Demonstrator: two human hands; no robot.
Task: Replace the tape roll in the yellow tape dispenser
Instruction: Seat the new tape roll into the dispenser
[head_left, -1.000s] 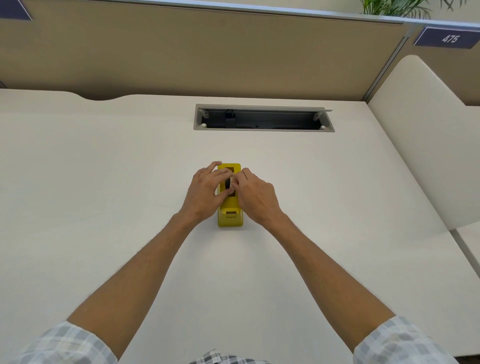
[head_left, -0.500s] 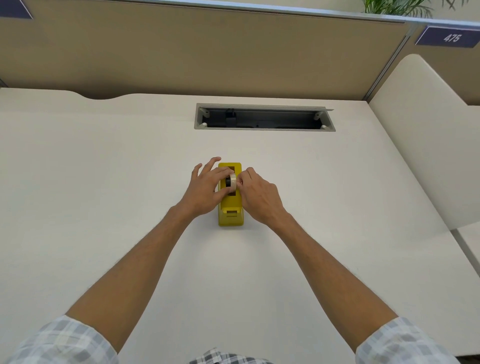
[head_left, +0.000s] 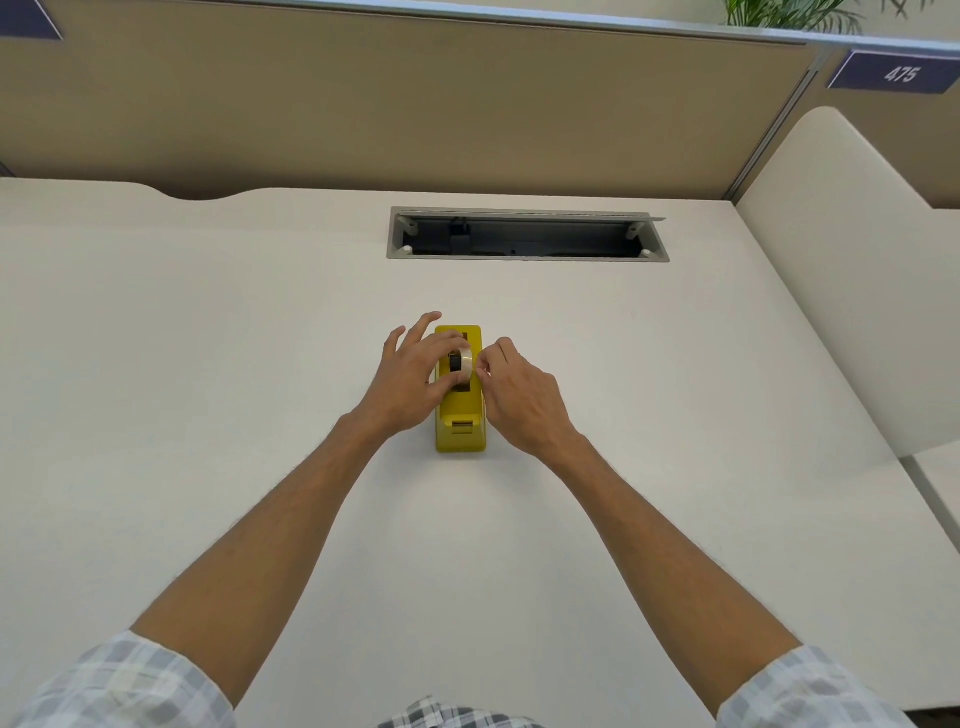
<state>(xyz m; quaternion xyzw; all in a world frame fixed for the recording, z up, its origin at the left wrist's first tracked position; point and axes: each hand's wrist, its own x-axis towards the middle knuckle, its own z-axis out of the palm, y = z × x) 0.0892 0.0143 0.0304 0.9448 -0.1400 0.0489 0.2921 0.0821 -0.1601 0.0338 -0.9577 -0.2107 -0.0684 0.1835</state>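
Observation:
A yellow tape dispenser (head_left: 461, 426) stands in the middle of the white desk (head_left: 208, 364), its cutter end toward me. A pale tape roll (head_left: 466, 362) with a black core sits just above the dispenser's slot. My left hand (head_left: 413, 379) pinches the roll from the left with thumb and forefinger, its other fingers spread. From the right, my right hand (head_left: 519, 395) pinches the roll's edge with curled fingers. Both hands hide part of the dispenser's top.
An open cable tray slot (head_left: 527, 235) is cut into the desk behind the dispenser. A tan partition (head_left: 415, 104) runs along the back, and a white side panel (head_left: 841, 270) rises at the right.
The tape roll has come up out of the dispenser between my fingers. My left hand's free fingers have spread, and my right hand has shifted slightly to the right.

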